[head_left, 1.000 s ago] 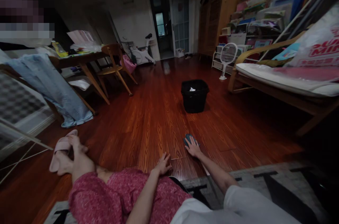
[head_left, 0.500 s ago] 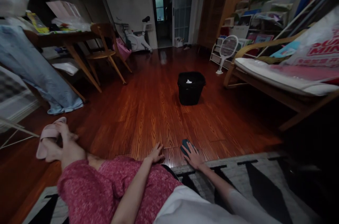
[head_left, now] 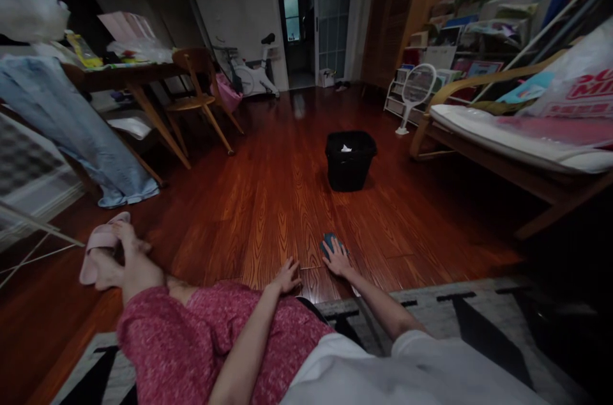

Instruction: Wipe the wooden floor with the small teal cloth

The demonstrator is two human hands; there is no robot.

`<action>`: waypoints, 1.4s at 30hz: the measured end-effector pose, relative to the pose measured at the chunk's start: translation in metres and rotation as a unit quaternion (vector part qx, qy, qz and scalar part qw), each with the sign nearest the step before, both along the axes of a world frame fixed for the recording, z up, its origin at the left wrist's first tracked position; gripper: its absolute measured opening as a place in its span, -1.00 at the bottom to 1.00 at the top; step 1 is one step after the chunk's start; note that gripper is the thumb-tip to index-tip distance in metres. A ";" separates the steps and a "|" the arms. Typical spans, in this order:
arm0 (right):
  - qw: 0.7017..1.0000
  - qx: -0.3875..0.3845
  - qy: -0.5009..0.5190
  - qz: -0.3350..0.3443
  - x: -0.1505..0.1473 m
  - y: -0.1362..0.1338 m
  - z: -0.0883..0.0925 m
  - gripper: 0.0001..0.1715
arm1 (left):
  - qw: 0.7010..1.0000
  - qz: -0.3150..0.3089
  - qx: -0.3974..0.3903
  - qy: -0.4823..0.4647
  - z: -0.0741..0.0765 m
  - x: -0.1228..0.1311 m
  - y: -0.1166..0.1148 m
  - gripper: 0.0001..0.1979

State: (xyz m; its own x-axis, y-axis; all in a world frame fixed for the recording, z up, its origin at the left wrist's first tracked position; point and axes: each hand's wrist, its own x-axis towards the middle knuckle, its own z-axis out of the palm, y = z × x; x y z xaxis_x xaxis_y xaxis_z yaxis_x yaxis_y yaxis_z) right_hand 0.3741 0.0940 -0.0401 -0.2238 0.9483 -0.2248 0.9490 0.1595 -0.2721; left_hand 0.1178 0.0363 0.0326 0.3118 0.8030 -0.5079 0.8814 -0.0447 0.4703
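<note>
A dark teal, crumpled-looking cloth (head_left: 328,243), partly covered, lies on the reddish-brown wood-grain floor (head_left: 268,213) beneath the right hand (head_left: 338,258), whose fingers are spread flat over it. The left hand (head_left: 288,276), fingers extended and holding nothing visible, is just beside. Beyond, an upright black, square-mouthed bin (head_left: 349,170) contains a crumpled white scrap (head_left: 346,148).

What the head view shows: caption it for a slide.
Right hand spread over a dark cloth on the wooden floor, black bin ahead.
</note>
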 end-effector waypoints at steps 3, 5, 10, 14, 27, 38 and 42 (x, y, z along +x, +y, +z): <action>0.997 0.021 0.009 0.070 0.011 -0.046 -0.011 -0.21 | 1.000 0.001 0.004 -0.008 -0.002 0.000 0.000 -0.09; 0.994 0.036 0.018 0.103 0.016 -0.078 -0.019 -0.22 | 1.000 -0.001 0.009 -0.013 -0.003 -0.001 0.000 -0.10; 0.994 0.052 0.026 0.088 0.013 -0.109 -0.026 -0.28 | 1.000 -0.007 0.008 -0.016 -0.004 -0.001 -0.001 -0.10; 0.995 0.047 0.028 0.088 -0.002 -0.072 -0.011 -0.30 | 1.000 -0.002 -0.003 -0.017 -0.003 -0.001 -0.002 -0.06; 0.999 0.010 0.021 0.045 -0.046 0.003 0.017 -0.22 | 1.000 -0.008 -0.007 -0.012 -0.006 -0.003 0.000 -0.06; 0.992 0.065 0.027 0.102 0.021 -0.106 -0.027 -0.30 | 1.000 -0.003 -0.013 -0.012 0.000 0.002 -0.003 -0.11; 0.992 0.082 0.032 0.090 0.002 -0.074 -0.025 -0.31 | 1.000 -0.012 -0.017 -0.018 0.001 0.001 -0.005 -0.09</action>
State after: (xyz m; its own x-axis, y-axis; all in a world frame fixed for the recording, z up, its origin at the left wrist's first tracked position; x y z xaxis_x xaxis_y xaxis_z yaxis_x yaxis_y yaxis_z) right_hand 0.3764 0.0202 -0.0651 -0.4008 0.9147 -0.0508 0.8833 0.3711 -0.2864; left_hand 0.1187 0.0318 0.0335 0.3503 0.7775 -0.5223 0.8622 -0.0498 0.5042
